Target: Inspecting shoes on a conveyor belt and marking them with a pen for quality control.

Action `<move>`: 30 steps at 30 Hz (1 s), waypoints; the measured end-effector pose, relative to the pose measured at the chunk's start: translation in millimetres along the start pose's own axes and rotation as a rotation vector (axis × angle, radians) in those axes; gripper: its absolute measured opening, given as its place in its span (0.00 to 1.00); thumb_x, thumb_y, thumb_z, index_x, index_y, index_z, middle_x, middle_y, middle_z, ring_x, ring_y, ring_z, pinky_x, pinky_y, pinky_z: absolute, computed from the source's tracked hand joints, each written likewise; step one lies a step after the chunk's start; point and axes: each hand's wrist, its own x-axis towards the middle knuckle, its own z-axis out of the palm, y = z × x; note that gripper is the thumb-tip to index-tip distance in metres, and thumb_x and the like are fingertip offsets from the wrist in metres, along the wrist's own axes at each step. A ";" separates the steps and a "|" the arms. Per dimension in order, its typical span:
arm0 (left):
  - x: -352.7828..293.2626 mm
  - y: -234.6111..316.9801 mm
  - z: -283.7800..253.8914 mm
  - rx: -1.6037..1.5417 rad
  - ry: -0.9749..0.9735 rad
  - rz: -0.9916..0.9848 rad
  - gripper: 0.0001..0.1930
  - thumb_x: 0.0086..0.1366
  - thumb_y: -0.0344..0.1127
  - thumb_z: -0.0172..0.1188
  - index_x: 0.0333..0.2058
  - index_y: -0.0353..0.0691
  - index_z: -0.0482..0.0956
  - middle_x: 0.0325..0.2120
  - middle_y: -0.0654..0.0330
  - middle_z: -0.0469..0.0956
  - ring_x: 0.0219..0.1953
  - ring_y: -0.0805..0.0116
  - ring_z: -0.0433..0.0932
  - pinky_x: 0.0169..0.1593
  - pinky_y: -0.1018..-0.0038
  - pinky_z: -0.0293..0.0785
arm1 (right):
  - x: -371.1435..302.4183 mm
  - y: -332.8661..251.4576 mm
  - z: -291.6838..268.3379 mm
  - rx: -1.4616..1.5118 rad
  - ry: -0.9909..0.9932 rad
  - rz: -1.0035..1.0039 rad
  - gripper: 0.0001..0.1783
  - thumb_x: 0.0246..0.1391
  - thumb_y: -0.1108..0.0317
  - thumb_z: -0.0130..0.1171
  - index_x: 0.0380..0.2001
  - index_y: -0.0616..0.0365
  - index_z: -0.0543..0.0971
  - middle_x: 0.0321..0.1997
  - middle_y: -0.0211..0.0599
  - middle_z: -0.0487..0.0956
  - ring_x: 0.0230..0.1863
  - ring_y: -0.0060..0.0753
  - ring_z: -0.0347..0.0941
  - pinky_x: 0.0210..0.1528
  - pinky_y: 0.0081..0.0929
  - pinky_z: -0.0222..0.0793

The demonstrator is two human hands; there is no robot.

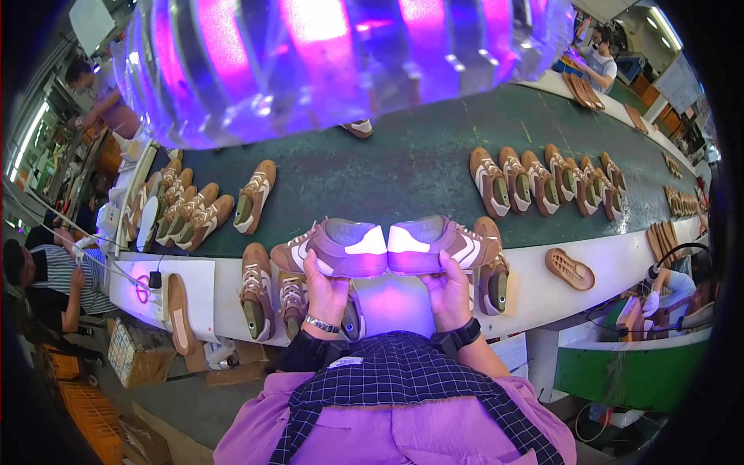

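Note:
Two brown sneakers with white side stripes are held up heel to heel under purple light. My left hand [327,288] grips the left sneaker [322,249] from below, the thumb on its side. In the same way my right hand [451,293] has its fingers wrapped round the sole of the right sneaker [434,246]. The heels meet or nearly meet in the middle, their white heel patches glowing. Below and beside them, more sneakers [256,291] stand on the white ledge, partly hidden by my hands, and another sneaker [493,279] stands right of my right hand.
A lit, ribbed clear lamp cover [333,70] hangs low overhead. On the green conveyor belt [364,182] stand several sneakers at left and right. A loose tan sole [570,269] lies on the right ledge, an insole-like piece [180,314] on the left. Other people work along the sides.

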 end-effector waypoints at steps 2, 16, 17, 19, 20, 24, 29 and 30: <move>-0.3 -1.1 0.6 -0.004 -0.004 -0.005 0.22 0.66 0.52 0.48 0.51 0.46 0.70 0.48 0.65 0.74 0.51 0.66 0.72 0.53 0.64 0.69 | -0.1 -0.8 0.0 0.001 -0.004 -0.001 0.23 0.57 0.69 0.54 0.55 0.59 0.65 0.52 0.40 0.73 0.53 0.37 0.70 0.56 0.44 0.68; -1.1 -8.1 1.9 0.016 0.008 0.001 0.21 0.66 0.52 0.48 0.51 0.45 0.70 0.47 0.65 0.74 0.50 0.67 0.72 0.54 0.64 0.69 | 0.2 -3.2 -1.1 0.041 0.011 0.012 0.22 0.57 0.68 0.54 0.54 0.61 0.66 0.51 0.42 0.73 0.51 0.38 0.72 0.55 0.44 0.70; -0.6 -8.5 1.3 0.016 0.012 0.003 0.21 0.66 0.52 0.48 0.51 0.45 0.70 0.47 0.65 0.75 0.50 0.67 0.72 0.54 0.64 0.69 | 0.4 -3.2 -1.5 0.039 0.012 0.018 0.22 0.57 0.68 0.54 0.54 0.61 0.66 0.50 0.42 0.73 0.51 0.37 0.72 0.55 0.43 0.70; 0.3 -9.3 0.3 0.020 0.010 0.006 0.21 0.66 0.52 0.49 0.50 0.45 0.70 0.47 0.65 0.75 0.50 0.67 0.72 0.54 0.64 0.69 | 0.6 -2.9 -2.1 0.039 0.022 0.017 0.22 0.57 0.68 0.54 0.54 0.61 0.66 0.50 0.42 0.73 0.51 0.37 0.72 0.55 0.43 0.70; 0.4 -9.5 0.3 0.024 0.006 0.008 0.21 0.66 0.52 0.49 0.50 0.45 0.70 0.47 0.65 0.75 0.50 0.67 0.73 0.53 0.65 0.69 | 0.6 -3.0 -2.3 0.033 0.012 0.017 0.22 0.57 0.68 0.54 0.54 0.61 0.66 0.50 0.42 0.73 0.51 0.37 0.72 0.55 0.43 0.70; -1.8 -10.3 2.5 0.054 0.001 0.040 0.21 0.66 0.52 0.49 0.50 0.45 0.70 0.46 0.65 0.75 0.49 0.68 0.73 0.53 0.66 0.70 | -0.6 -4.8 -2.5 -0.003 0.023 -0.011 0.21 0.57 0.69 0.54 0.54 0.61 0.66 0.50 0.40 0.74 0.50 0.36 0.72 0.54 0.42 0.70; -5.7 -7.4 7.8 0.106 -0.009 0.083 0.22 0.65 0.52 0.49 0.50 0.43 0.70 0.47 0.64 0.75 0.49 0.67 0.73 0.53 0.66 0.70 | -4.6 -9.6 0.9 -0.122 0.041 -0.056 0.20 0.58 0.68 0.52 0.53 0.61 0.67 0.51 0.39 0.73 0.51 0.35 0.72 0.56 0.40 0.67; -5.4 -6.7 8.6 0.113 -0.005 0.091 0.22 0.65 0.52 0.50 0.50 0.43 0.70 0.47 0.63 0.75 0.49 0.67 0.73 0.53 0.66 0.70 | -4.9 -10.4 1.9 -0.116 0.007 -0.067 0.20 0.57 0.69 0.53 0.53 0.60 0.66 0.50 0.38 0.73 0.50 0.34 0.72 0.55 0.39 0.68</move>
